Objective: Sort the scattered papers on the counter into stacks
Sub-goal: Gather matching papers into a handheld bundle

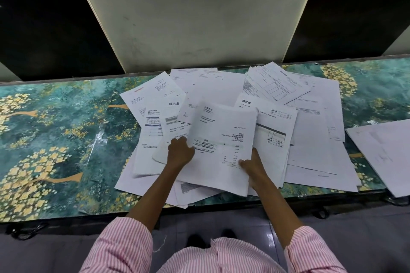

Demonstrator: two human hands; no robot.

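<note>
A wide heap of white printed papers (pixel 310 139) lies scattered over the middle of the counter (pixel 55 128). Both hands hold a small bundle of sheets (pixel 221 139) lifted a little above the heap. My left hand (pixel 180 152) grips the bundle's left edge with curled fingers. At the lower right edge, my right hand (pixel 253 165) pinches the bundle, thumb on top. The top sheet carries printed text and a table of figures.
The counter has a teal cover with yellow flower patterns. A separate blank sheet (pixel 383 155) lies at the right end, overhanging the front edge. A pale pillar (pixel 195 17) rises behind the papers. The counter's left part shows only the patterned cover.
</note>
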